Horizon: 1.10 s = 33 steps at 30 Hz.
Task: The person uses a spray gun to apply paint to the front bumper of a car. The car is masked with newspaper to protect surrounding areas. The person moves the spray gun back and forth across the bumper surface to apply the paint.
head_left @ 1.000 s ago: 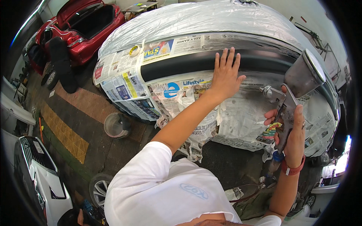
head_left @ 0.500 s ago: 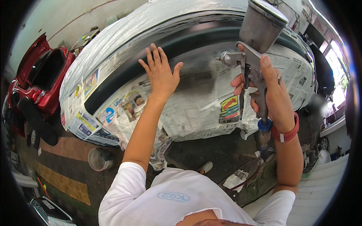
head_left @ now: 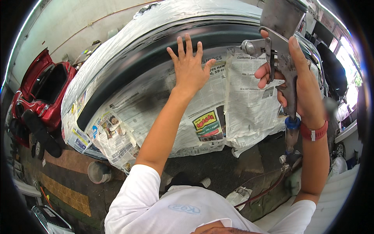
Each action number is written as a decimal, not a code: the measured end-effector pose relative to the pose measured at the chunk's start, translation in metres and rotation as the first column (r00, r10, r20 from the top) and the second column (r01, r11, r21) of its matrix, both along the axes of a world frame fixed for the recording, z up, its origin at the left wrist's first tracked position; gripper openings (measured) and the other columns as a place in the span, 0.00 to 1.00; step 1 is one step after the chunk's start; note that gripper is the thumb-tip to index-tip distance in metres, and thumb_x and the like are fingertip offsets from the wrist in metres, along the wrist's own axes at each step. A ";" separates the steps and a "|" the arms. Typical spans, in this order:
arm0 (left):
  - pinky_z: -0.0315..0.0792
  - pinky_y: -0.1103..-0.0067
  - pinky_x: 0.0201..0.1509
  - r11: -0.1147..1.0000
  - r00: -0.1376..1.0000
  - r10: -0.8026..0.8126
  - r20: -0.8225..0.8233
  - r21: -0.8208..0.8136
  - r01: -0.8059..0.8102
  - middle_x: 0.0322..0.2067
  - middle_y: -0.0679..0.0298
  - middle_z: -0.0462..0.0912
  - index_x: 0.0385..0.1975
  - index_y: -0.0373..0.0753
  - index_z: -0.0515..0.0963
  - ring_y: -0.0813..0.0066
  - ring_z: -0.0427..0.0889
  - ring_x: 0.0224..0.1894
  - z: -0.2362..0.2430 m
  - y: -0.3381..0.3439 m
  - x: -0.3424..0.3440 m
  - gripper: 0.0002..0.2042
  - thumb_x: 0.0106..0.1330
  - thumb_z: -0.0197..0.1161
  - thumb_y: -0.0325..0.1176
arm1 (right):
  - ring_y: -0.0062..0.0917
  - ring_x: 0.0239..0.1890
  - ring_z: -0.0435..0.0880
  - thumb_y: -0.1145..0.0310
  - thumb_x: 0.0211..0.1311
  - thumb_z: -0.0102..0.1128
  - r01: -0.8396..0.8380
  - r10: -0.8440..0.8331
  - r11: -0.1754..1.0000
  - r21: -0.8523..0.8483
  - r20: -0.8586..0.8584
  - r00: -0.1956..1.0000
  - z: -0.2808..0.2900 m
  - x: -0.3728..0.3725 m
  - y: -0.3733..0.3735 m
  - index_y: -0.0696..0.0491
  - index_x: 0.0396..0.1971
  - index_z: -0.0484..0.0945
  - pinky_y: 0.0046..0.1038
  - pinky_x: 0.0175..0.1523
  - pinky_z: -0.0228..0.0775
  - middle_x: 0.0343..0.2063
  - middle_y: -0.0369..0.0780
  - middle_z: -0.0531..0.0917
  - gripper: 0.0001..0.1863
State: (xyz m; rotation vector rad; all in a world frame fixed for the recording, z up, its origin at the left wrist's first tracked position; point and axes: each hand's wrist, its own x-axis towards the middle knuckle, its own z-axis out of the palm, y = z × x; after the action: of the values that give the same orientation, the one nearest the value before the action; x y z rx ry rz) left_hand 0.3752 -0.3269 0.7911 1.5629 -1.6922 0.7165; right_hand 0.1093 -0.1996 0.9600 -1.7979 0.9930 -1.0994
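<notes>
My left hand (head_left: 189,68) is open, fingers spread over the dark curved trim strip (head_left: 111,84) of a car whose surroundings are masked with newspaper (head_left: 249,105) and silvery sheeting (head_left: 148,19). My right hand (head_left: 302,85) grips a metal spray gun (head_left: 284,66) upright at the right, fingers around its handle and trigger. The gun's metal cup (head_left: 280,15) is at the top of the picture, its nozzle points left toward the car, and a blue-topped filter (head_left: 292,134) hangs below the handle with a hose attached.
A red car (head_left: 43,97) with its trunk raised stands at the left, a black bumper piece (head_left: 41,132) leaning by it. A bucket (head_left: 99,171) and mats (head_left: 68,195) lie on the floor. Dark red hose (head_left: 265,191) runs below my right arm. A bright opening (head_left: 348,70) is at the far right.
My body and view have shifted rightward along the car. My left hand has moved along the trim, fingers still spread. My right hand still holds the spray gun, which is raised higher than a second ago.
</notes>
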 end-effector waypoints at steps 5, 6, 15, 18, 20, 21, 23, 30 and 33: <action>0.30 0.35 0.80 0.978 0.982 0.188 -0.004 -0.090 -0.187 0.82 0.39 0.48 0.75 0.36 0.70 0.37 0.43 0.84 0.015 -0.010 0.031 0.40 0.78 0.49 0.66 | 0.16 0.30 0.89 0.32 0.82 0.35 -0.101 0.101 0.995 -0.019 0.004 0.995 0.009 -0.008 -0.028 0.48 0.76 0.70 0.11 0.16 0.69 0.33 0.44 0.88 0.40; 0.31 0.35 0.81 0.966 0.969 0.243 -0.036 -0.081 -0.245 0.81 0.39 0.49 0.75 0.36 0.70 0.37 0.43 0.84 0.016 -0.006 0.049 0.41 0.78 0.48 0.67 | 0.16 0.30 0.89 0.32 0.82 0.35 -0.127 0.127 0.992 -0.015 -0.009 0.992 0.009 -0.006 -0.033 0.48 0.76 0.69 0.11 0.16 0.69 0.33 0.44 0.88 0.40; 0.31 0.35 0.80 0.976 0.976 0.218 0.009 0.003 -0.218 0.79 0.37 0.55 0.73 0.32 0.71 0.39 0.46 0.84 0.037 -0.029 0.060 0.42 0.78 0.47 0.67 | 0.16 0.28 0.89 0.32 0.82 0.36 -0.122 0.124 0.992 0.023 -0.174 0.977 0.036 0.015 -0.049 0.49 0.74 0.70 0.13 0.17 0.70 0.35 0.45 0.89 0.40; 0.31 0.34 0.80 0.991 0.990 0.135 0.037 -0.021 -0.134 0.79 0.38 0.56 0.73 0.30 0.71 0.40 0.47 0.84 0.040 -0.047 0.030 0.43 0.77 0.48 0.67 | 0.16 0.18 0.82 0.31 0.79 0.43 -0.072 0.070 0.997 -0.011 -0.128 0.989 0.037 0.018 -0.052 0.55 0.59 0.79 0.15 0.15 0.69 0.31 0.44 0.89 0.39; 0.31 0.35 0.80 0.997 0.995 0.081 0.055 -0.013 -0.080 0.79 0.38 0.56 0.73 0.28 0.70 0.40 0.47 0.84 0.049 -0.058 0.010 0.44 0.77 0.47 0.67 | 0.16 0.17 0.81 0.31 0.79 0.44 -0.044 0.039 0.998 -0.036 -0.132 0.990 0.041 0.012 -0.056 0.55 0.59 0.79 0.16 0.15 0.69 0.30 0.44 0.89 0.39; 0.30 0.35 0.81 0.997 0.995 0.076 0.070 -0.011 -0.075 0.79 0.38 0.56 0.73 0.28 0.69 0.41 0.46 0.84 0.049 -0.064 0.000 0.44 0.77 0.47 0.68 | 0.15 0.22 0.85 0.32 0.80 0.40 -0.040 0.035 0.999 -0.028 -0.171 0.985 0.042 0.004 -0.059 0.52 0.67 0.74 0.15 0.16 0.70 0.32 0.45 0.89 0.39; 0.30 0.35 0.81 0.998 0.993 0.065 0.098 -0.007 -0.064 0.79 0.38 0.56 0.73 0.26 0.68 0.41 0.46 0.84 0.051 -0.079 -0.020 0.45 0.77 0.47 0.68 | 0.15 0.26 0.88 0.32 0.82 0.37 -0.020 0.016 1.000 -0.021 -0.211 0.977 0.041 -0.013 -0.068 0.49 0.75 0.69 0.14 0.16 0.71 0.33 0.46 0.89 0.40; 0.28 0.36 0.81 0.998 0.990 -0.010 0.140 0.059 0.001 0.80 0.39 0.54 0.74 0.26 0.66 0.43 0.44 0.84 0.069 -0.118 -0.107 0.47 0.78 0.42 0.70 | 0.14 0.22 0.86 0.33 0.81 0.39 0.090 -0.093 0.996 -0.025 -0.200 0.975 0.041 -0.087 -0.094 0.51 0.75 0.69 0.14 0.15 0.70 0.33 0.45 0.89 0.41; 0.27 0.34 0.80 0.997 0.984 -0.035 0.173 0.073 0.022 0.80 0.40 0.55 0.74 0.26 0.66 0.43 0.44 0.84 0.076 -0.136 -0.151 0.47 0.78 0.42 0.69 | 0.13 0.22 0.86 0.33 0.81 0.40 0.127 -0.135 0.990 -0.054 -0.187 0.973 0.041 -0.126 -0.102 0.51 0.75 0.69 0.14 0.15 0.70 0.33 0.44 0.89 0.41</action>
State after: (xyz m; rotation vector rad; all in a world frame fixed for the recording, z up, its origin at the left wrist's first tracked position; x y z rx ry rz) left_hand 0.2243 -0.4632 0.8670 1.5589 -1.8828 0.8066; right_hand -0.0163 -0.3017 1.0014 -1.9210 1.2257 -1.0476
